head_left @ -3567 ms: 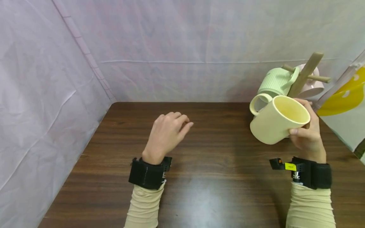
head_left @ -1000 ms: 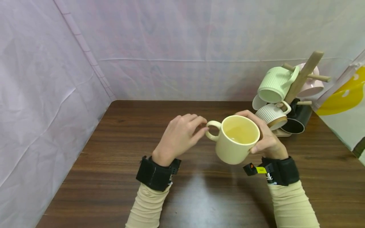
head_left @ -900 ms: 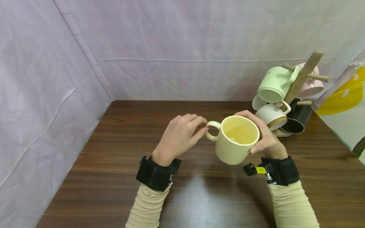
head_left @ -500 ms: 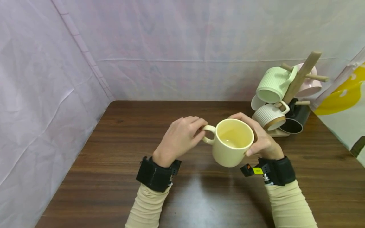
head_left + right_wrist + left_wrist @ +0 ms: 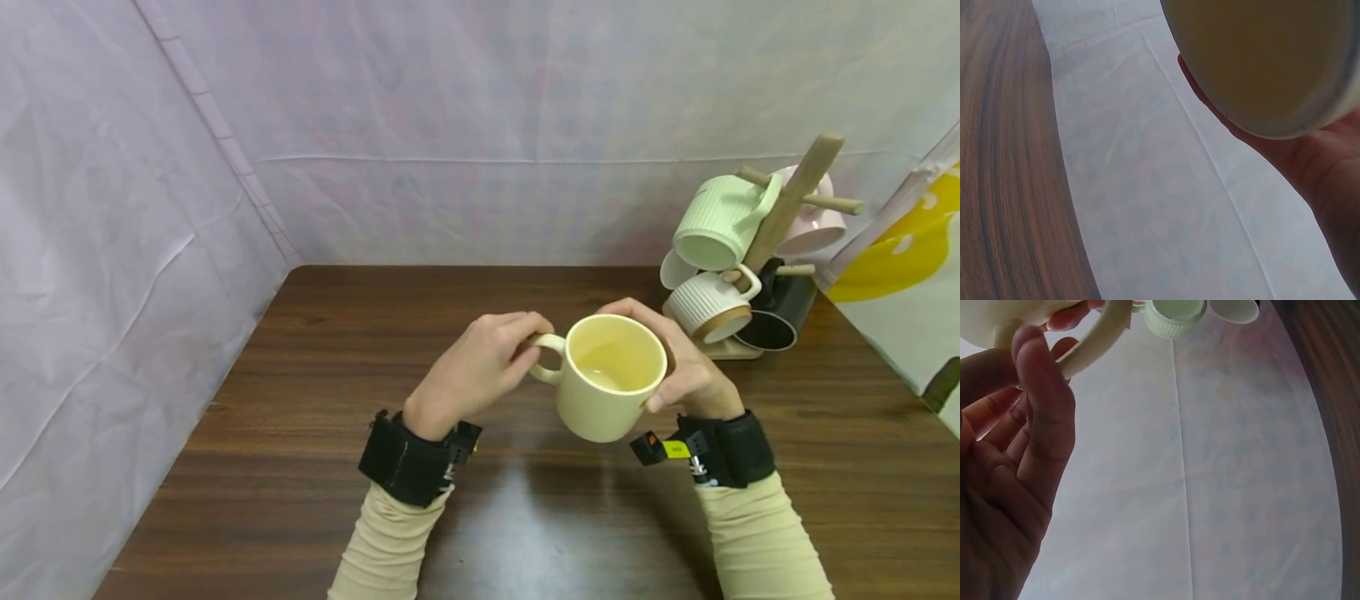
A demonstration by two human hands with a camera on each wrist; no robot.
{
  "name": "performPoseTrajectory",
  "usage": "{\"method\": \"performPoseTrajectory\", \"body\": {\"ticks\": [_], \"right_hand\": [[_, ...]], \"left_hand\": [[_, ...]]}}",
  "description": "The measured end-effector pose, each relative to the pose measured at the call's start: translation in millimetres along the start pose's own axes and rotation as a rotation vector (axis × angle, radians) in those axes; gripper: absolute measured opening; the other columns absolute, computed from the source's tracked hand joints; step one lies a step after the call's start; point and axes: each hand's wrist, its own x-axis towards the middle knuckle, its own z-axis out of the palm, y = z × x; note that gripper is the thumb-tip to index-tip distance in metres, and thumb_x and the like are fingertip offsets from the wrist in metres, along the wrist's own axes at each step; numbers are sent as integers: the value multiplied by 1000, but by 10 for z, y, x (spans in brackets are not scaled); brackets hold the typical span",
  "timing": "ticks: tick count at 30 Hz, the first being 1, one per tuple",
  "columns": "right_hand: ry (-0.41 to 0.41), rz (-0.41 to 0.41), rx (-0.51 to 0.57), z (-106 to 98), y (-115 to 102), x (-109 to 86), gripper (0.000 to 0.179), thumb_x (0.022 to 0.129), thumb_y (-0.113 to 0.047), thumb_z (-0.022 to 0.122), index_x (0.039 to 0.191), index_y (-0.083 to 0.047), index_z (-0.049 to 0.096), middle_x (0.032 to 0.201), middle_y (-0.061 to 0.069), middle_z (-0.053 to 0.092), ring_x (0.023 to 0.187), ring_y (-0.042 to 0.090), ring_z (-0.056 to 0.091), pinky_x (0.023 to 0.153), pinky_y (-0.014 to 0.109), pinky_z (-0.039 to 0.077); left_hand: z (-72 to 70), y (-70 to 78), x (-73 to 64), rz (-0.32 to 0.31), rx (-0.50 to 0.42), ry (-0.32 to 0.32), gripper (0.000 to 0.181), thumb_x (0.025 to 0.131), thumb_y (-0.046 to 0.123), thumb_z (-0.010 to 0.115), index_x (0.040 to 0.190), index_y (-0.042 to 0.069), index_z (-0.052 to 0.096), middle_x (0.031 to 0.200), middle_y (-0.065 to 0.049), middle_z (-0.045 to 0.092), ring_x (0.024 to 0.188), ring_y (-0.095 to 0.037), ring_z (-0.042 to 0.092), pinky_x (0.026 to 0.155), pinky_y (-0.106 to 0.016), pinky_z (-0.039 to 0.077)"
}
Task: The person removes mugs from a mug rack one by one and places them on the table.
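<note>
A pale yellow mug (image 5: 600,417) is held over the table, its mouth tipped toward the head camera and its handle pointing left. My right hand (image 5: 686,371) grips the mug's body from the right side, thumb near the rim; the right wrist view shows the mug's underside (image 5: 1260,62) with that hand (image 5: 1329,162) behind it. My left hand (image 5: 480,367) pinches the handle (image 5: 550,342). In the left wrist view, thumb and fingers of the left hand (image 5: 1022,450) close around the handle (image 5: 1100,340).
A wooden mug tree (image 5: 787,200) stands at the back right of the brown table (image 5: 337,350). On it hang a green mug (image 5: 716,221), a pink mug (image 5: 813,225), a white ribbed mug (image 5: 705,304) and a black mug (image 5: 783,312). Pale cloth (image 5: 450,125) walls the back and left.
The yellow mug came left from beside the mug tree in my right hand. My left hand moved right to it and took hold of the handle. Lately both hands shifted only slightly.
</note>
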Motion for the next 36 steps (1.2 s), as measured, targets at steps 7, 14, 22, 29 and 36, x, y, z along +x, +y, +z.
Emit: {"method": "performPoseTrajectory", "body": {"ticks": [7,14,22,29,36], "right_hand": [[-14,4,-2,5,7,3,83,47,-1,61,122,14,31,114,23,51,97,35,48,84,38,43],[-32,-7,41,-11,6,0,82,47,-2,59,123,14,31,114,22,52,97,35,48,84,38,43],[-57,7,68,-10,17,2,83,48,-2,55,126,13,30,116,21,52,99,35,48,85,40,42],[-60,9,74,-11,14,-4,83,49,-2,57,126,13,31,117,22,51,99,35,47,86,40,42],[-58,10,104,15,19,-6,84,47,-1,58,126,13,31,116,23,51,99,36,48,85,40,42]], "left_hand": [[-26,10,-18,-86,-198,-85,9,88,7,55,95,8,60,82,2,59,57,-4,51,49,-17,46],[-51,0,-33,-109,-322,-140,14,89,18,54,99,11,61,88,2,61,58,-2,53,52,-20,49],[-63,-24,-42,-90,-265,-174,10,90,17,52,93,10,59,80,-3,61,54,-1,51,49,-19,47],[-74,-18,-48,-126,-307,-200,5,89,14,55,91,11,58,73,-1,59,53,-2,51,47,-21,47],[-80,-12,-51,-196,-396,-218,8,87,23,59,90,16,59,69,-1,57,50,-6,50,46,-25,46]]}}
